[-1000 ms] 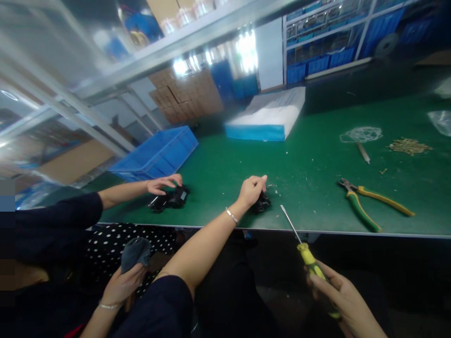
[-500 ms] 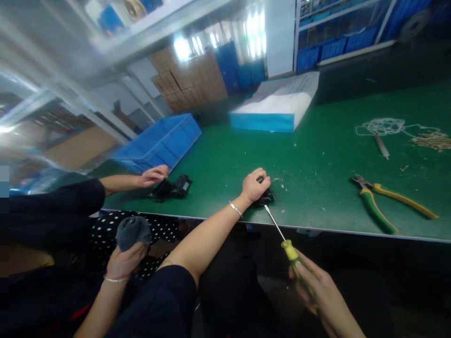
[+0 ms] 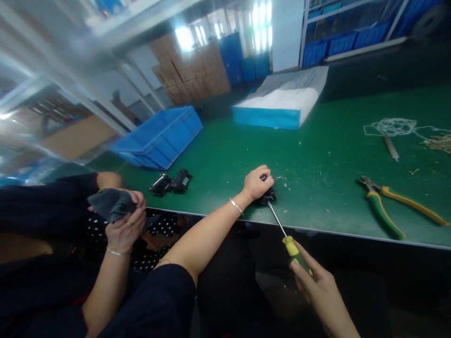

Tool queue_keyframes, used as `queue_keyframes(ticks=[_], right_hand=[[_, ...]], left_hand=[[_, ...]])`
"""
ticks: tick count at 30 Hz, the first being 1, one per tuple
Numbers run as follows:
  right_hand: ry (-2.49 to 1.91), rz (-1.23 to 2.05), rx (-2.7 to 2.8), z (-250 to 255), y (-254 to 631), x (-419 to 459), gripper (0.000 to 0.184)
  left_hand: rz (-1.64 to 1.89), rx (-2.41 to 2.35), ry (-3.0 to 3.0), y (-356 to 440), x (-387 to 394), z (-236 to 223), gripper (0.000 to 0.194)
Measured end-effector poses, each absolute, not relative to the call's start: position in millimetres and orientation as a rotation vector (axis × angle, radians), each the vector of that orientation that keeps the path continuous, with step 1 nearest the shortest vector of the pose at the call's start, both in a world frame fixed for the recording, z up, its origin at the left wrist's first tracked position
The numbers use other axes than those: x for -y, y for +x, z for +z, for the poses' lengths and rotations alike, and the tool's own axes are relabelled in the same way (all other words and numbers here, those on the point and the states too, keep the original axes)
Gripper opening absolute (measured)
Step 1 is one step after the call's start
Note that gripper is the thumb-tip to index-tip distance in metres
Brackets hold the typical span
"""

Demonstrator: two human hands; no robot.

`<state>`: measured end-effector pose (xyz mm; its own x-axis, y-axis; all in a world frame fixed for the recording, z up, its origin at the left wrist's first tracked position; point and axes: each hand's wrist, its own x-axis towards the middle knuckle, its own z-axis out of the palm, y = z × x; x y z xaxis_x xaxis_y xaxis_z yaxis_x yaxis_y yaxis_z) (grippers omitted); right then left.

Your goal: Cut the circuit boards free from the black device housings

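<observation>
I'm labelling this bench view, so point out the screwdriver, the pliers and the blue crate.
Screwdriver (image 3: 291, 246): head view, on its yellow handle collar.
Pliers (image 3: 384, 213): head view, on the green grip.
Blue crate (image 3: 158, 146): head view, on its side wall.

Green bench (image 3: 218, 155) bears pliers (image 3: 382, 199), a blue crate (image 3: 160, 141) and black parts (image 3: 180, 181)

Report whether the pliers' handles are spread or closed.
Spread: the green handle and yellow handle of the pliers angle apart, with tabletop showing between them.
</observation>
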<state>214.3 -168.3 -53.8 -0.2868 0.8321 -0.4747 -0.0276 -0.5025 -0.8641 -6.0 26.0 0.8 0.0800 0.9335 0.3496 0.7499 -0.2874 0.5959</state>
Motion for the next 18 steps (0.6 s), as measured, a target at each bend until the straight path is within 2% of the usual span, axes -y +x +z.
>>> queue_keyframes(ticks=[9, 18], right_hand=[[-1.396, 1.847, 1.004, -46.0, 208.3, 165.1, 0.076], [-1.37, 1.866, 1.02, -50.9, 210.2, 167.7, 0.071]], left_hand=[[1.002, -1.706, 2.094, -4.7, -25.0, 2.4, 0.022], [0.986, -1.719, 2.109, -4.1, -24.5, 4.5, 0.021]])
